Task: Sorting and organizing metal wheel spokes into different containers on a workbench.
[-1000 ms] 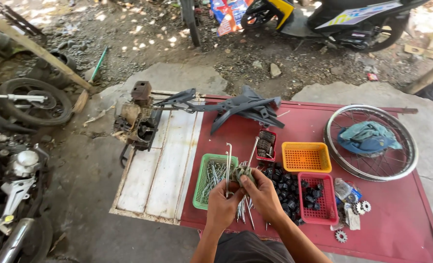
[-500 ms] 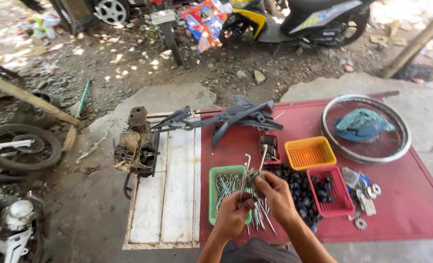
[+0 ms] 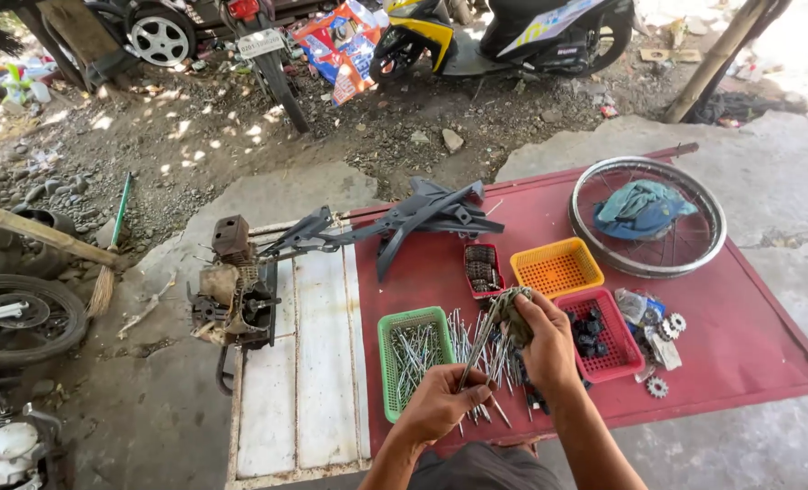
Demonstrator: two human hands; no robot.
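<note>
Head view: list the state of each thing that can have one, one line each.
left hand: gripping one spoke
right hand: clutching a rag
green basket: holds spokes
yellow basket: empty
red basket: holds dark parts
wheel rim: lying flat, cloth inside

The counter [image 3: 767,336] carries a row of baskets: one with spokes in it [image 3: 413,358] sits toward nine o'clock, an empty basket [image 3: 556,268] behind at twelve, and a basket of small parts [image 3: 599,336] at three. Loose spokes [image 3: 477,349] lie between the first and last. A small tray [image 3: 484,269] sits just left of the empty basket. The wheel rim [image 3: 649,216] lies at two o'clock with a cloth [image 3: 642,209] inside it. Sprockets [image 3: 667,328] lie right of the parts basket. An engine [image 3: 234,295] sits at nine o'clock, off the counter's edge.
</note>
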